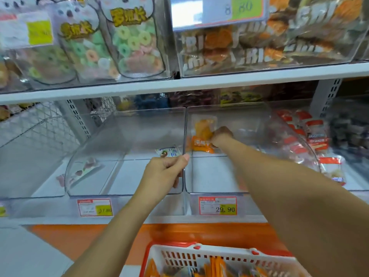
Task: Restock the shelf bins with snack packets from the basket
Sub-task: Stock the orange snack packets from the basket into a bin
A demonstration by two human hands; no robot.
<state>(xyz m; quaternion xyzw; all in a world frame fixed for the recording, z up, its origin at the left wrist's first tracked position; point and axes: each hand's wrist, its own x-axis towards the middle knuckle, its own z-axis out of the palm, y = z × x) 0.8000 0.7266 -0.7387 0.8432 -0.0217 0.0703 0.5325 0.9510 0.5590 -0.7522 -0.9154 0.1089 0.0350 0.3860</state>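
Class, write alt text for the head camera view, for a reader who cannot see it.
The right hand holds an orange packet deep in a clear shelf bin, while the left hand grips the bin's side edge. Below, a red-and-white basket holds more orange packets.

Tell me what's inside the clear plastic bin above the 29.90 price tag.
In the clear plastic bin, an orange snack packet at the back, gripped by the right hand; the forearm hides part of the floor.
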